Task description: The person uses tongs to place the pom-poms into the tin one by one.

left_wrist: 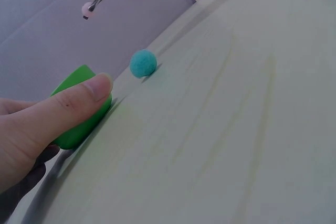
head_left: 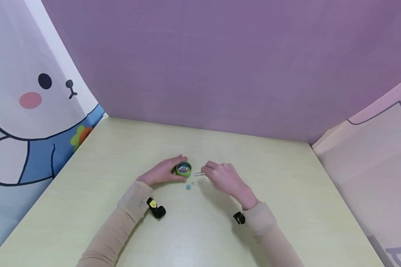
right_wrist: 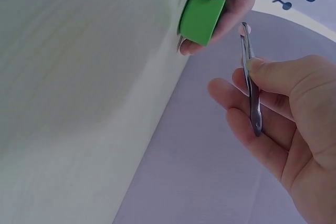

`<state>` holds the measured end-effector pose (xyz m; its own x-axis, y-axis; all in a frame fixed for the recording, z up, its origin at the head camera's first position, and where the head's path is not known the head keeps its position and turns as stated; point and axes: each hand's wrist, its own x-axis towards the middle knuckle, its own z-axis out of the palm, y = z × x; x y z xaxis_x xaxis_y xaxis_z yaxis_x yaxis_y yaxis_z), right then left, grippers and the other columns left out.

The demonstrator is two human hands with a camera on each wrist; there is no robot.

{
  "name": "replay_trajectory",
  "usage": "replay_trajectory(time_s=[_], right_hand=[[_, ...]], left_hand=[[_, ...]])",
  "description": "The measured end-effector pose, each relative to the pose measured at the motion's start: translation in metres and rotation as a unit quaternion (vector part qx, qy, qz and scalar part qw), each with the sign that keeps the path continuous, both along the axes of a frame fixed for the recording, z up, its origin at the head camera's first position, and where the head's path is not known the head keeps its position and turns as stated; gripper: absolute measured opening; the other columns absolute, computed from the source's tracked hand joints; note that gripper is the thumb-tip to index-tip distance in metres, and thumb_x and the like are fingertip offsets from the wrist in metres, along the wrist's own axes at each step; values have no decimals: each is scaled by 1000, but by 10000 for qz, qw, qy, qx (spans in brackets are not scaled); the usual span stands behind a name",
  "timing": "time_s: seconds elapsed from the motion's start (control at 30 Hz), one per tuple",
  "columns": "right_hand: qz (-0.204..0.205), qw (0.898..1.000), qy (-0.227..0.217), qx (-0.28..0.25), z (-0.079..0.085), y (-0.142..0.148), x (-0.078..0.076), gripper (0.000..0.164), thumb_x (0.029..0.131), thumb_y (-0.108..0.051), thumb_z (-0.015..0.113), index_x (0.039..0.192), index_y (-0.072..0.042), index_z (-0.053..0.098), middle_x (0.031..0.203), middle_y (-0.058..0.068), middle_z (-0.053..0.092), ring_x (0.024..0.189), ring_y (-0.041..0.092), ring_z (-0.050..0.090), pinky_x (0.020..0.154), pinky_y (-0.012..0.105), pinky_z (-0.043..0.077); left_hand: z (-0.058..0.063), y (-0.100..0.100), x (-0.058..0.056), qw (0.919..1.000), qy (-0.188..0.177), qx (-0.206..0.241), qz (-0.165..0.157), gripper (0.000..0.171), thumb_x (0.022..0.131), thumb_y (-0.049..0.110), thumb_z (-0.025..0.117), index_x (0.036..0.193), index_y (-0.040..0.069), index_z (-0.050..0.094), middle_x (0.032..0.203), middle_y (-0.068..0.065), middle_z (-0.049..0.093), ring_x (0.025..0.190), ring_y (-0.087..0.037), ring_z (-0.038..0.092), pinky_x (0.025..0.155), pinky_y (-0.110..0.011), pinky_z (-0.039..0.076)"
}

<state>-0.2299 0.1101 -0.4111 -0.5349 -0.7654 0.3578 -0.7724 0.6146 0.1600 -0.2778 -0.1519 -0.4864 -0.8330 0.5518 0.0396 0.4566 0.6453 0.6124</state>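
Note:
My left hand (head_left: 163,171) grips a small green cup (head_left: 183,175) on the table, thumb on the near side and fingers on the far side. Small coloured bits show inside the cup from the head view. To the right of it, my right hand (head_left: 223,178) holds metal tweezers (right_wrist: 253,95) between thumb and fingers, raised above the table. A small pale pink ball (left_wrist: 87,10) is pinched in the tweezers' tips, which point towards the cup. On the table just in front of the cup lies a fuzzy turquoise ball (left_wrist: 143,64).
The pale wooden table (head_left: 194,230) runs back to a purple cloth wall (head_left: 200,74). A cartoon-printed cloth (head_left: 30,122) hangs at the left and a pale one (head_left: 371,159) at the right. Black wrist cameras (head_left: 158,211) sit at both cuffs.

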Motion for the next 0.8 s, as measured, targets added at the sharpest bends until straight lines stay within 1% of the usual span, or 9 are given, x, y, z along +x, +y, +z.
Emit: replay_trajectory(time_s=[0.17,0.37,0.57,0.8], right_hand=[[-13,10000,19,-14,2,-5,-3,11,93,-9,67,98,-14,75,89,-3,72,48,4,44,40,13,29],[-69,10000,-22,25,2,-10,-8,9,94,-12,67,98,-15,75,89,-4,71,48,2,40,41,13,28],[-51,9999,-106,19,2,-13,-11,10,94,-13,66,99,-15,75,90,-3,72,49,3,43,41,14,32],[-67,9999,-113,31,3,-18,-14,11,95,-13,65,100,-15,75,90,-4,72,50,4,47,41,16,36]], left_hand=[[0,0,0,10000,10,8,0,89,83,48,77,154,13,36,162,-14,31,151,-32,29,121,-50,33],[1,0,1,10000,10,13,21,89,83,47,77,154,13,36,162,-15,31,150,-33,31,119,-49,35],[3,1,2,10000,40,-7,-12,89,83,46,77,154,11,36,162,-16,31,150,-34,30,120,-50,35],[3,1,2,10000,44,20,-32,88,84,46,77,153,10,37,162,-15,31,151,-32,28,120,-49,34]])
